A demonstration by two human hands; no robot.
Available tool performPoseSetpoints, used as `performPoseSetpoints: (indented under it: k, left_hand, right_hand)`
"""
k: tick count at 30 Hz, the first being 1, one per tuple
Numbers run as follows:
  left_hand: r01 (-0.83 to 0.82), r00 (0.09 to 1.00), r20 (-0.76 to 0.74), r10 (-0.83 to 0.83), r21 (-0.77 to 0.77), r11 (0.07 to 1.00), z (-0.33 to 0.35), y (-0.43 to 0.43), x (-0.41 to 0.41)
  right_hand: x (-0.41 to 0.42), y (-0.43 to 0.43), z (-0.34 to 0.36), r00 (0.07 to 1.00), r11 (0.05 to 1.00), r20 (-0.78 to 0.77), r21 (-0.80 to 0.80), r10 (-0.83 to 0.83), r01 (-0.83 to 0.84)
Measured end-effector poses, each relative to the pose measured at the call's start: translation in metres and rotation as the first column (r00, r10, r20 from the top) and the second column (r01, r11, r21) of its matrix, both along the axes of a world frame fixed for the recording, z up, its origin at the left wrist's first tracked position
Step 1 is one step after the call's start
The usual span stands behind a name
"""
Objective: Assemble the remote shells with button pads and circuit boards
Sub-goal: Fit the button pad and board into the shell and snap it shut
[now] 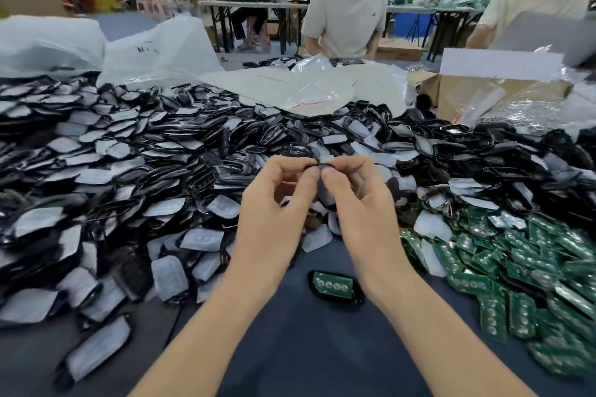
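**While both hands are pinching one shell, the pad is wanting an even seat**

As the two hands are meeting above the heap, the left hand (274, 206) and the right hand (361, 203) are each pinching the upper rim of a small black shell (320, 166) between thumb and curled forefinger, with the thumb tips nearly touching. A pale grey piece (325, 192) is hanging just below the thumbs, between the palms. It is looking like a button pad, though the blur is leaving that unsure.

Judging by the task, the hands are probably seating a pad into this shell. Doing that well is calling for both thumbs working round the rim and pressing evenly, so the buttons are dropping through their holes rather than buckling. It is also calling for a hold on the shell's edges alone, so nothing is twisting.

Loose shells and button pads (201, 237) are lying heaped to the left and ahead on the table (306, 358). Circuit boards (503, 271) are piling up to the right. One fitted shell (333, 285), with a green board already in it, is lying on the cloth just under the right wrist.

A board is likely coming next, and the right hand is hovering nearest that pile. Two people (346, 10) are working across the table, beyond the plastic bags (161, 51).
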State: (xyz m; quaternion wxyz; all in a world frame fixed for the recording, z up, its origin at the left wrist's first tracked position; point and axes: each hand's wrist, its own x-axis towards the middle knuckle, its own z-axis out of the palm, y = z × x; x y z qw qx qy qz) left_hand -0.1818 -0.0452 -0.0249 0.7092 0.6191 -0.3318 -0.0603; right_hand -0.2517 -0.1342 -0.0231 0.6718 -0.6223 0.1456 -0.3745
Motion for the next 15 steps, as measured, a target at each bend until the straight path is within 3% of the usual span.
performPoseSetpoints:
  k: [4,7,13,15]
  left_hand:
    - [-0.053,0.996,-0.075,0.050,-0.045,0.998,-0.006,0.009,-0.009]
    - [-0.028,0.996,-0.086,0.027,-0.004,1.000,-0.008,0.020,-0.010]
    - [0.103,0.987,-0.127,-0.095,0.063,0.993,-0.010,0.031,-0.012]
    - [0.109,0.981,-0.167,-0.099,0.055,0.992,-0.013,0.033,-0.012]
  right_hand:
    - [0.006,0.022,-0.001,0.990,0.948,0.049,0.285,0.135,-0.144]
    - [0.006,0.032,0.000,0.988,0.909,0.062,0.388,0.141,-0.154]
    - [-0.002,0.035,0.000,0.989,0.907,-0.011,0.401,0.145,-0.128]
    - [-0.007,0.029,-0.003,0.988,0.973,-0.120,0.218,0.098,-0.070]
